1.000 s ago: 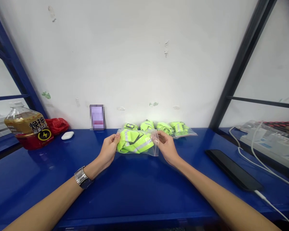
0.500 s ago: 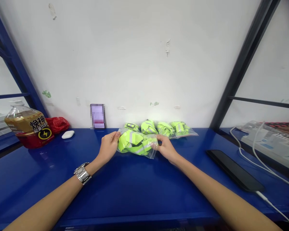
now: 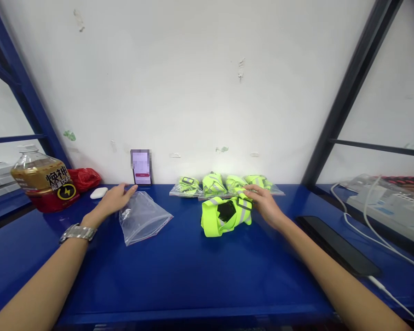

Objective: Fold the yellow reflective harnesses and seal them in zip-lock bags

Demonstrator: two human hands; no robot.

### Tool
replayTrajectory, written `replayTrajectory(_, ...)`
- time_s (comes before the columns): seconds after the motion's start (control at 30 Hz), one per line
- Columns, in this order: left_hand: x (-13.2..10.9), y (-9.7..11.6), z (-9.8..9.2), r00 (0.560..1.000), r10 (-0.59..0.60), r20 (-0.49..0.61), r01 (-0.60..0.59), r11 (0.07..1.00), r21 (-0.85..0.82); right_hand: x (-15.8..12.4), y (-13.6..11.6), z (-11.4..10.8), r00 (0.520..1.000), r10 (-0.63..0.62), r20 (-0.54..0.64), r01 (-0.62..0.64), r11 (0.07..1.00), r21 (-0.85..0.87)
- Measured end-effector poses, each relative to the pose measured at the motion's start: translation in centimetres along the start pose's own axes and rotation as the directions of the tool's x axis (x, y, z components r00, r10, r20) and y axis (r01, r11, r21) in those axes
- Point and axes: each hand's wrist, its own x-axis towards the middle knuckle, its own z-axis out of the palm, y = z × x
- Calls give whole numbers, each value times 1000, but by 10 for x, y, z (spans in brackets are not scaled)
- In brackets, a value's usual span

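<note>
blue metal bench [image 3: 189, 280] below scuffed white wall [image 3: 193, 92], hi-vis vest [image 3: 210, 220]

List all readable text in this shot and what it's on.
"焕神": large characters on the label of the plastic bottle, beside a lightning-bolt badge.
Screen of the upright phone: pixelated, unreadable.
Markings on the power strip: too small to read.

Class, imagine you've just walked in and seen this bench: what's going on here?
A person is working at a blue metal bench. Their right hand touches a loose hi-vis reflective vest, while their left hand is open, right beside a clear zip bag. More bagged vests lie in a row against the wall.
</note>
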Motion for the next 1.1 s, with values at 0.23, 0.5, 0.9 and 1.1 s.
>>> replayTrajectory(0.23, -33, 39, 7, 987, -2, 158, -83, 845, 528, -3, -3, 8, 909, -395, -131, 305, 847, -435)
replayTrajectory(0.5, -35, 51, 69, 899, 265, 349, -368, 890, 270, -8, -3, 9, 905, -421, -61, 346, 813, -468)
replayTrajectory(0.9, -7, 85, 76, 907, 332, -259, -326, 943, 68, -18, -7, 23, 917, -391, 82, 358, 713, -603)
replayTrajectory(1.1, -78, 171, 52, 684, 725, 81, -686, 677, -267, -22, -10, 34, 879, -471, 77, 450, 766, -459)
